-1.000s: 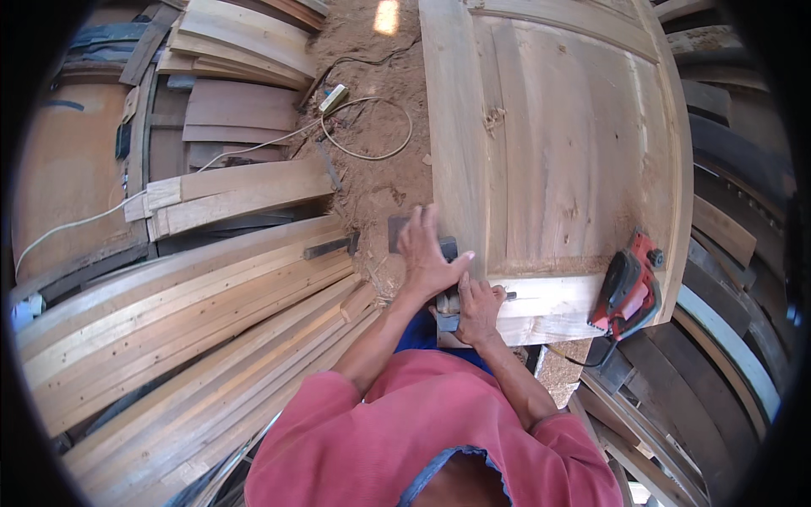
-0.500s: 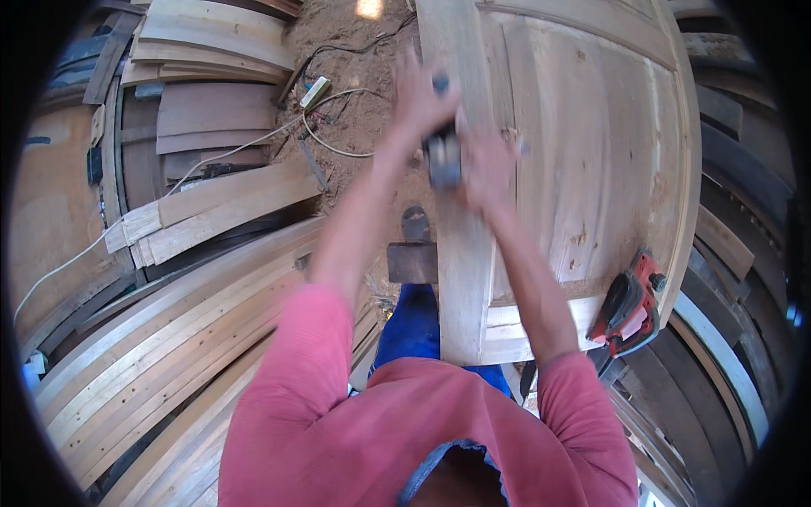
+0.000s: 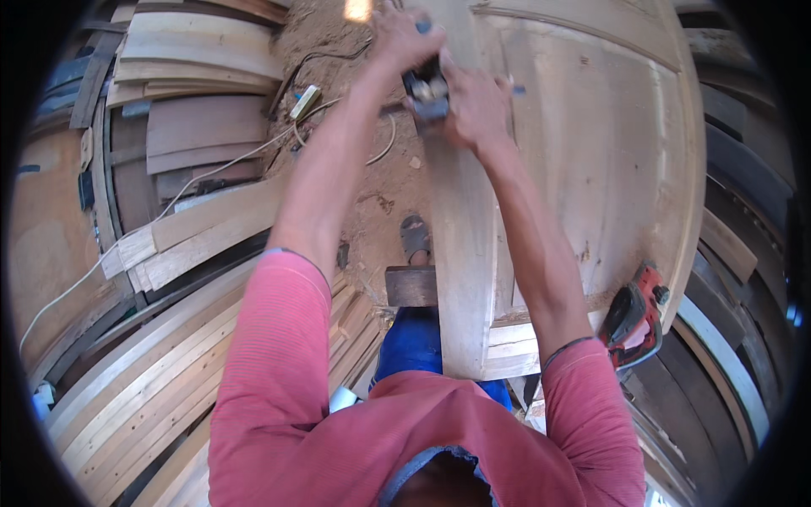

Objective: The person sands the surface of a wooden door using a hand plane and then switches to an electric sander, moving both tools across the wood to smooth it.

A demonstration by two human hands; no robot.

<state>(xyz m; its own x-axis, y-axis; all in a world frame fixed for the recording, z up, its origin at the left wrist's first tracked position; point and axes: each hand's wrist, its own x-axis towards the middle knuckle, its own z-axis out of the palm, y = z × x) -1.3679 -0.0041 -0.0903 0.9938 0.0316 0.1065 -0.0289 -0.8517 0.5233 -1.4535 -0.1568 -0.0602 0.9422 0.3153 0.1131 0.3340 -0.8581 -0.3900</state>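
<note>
A dark hand plane (image 3: 429,100) rests at the left edge of a panelled wooden door (image 3: 460,245), near the door's far end. Both of my arms stretch forward to it. My left hand (image 3: 407,38) is closed round the far part of the plane, by a dark round knob. My right hand (image 3: 478,103) grips the near part from the right, its fingers partly hidden. Pale bits, perhaps wood shavings, show in the plane's body; motion blurs the details.
A red and black power tool (image 3: 635,314) lies on the door's near right corner. Stacked boards (image 3: 160,338) fill the left. A white power strip (image 3: 305,102) with cables lies on the dusty ground. A wooden block (image 3: 411,286) stands over my foot, and planks line the right.
Both hands have pushed the hand plane forward along the door's left edge, and my arms reach farther out. The view has shifted slightly.
</note>
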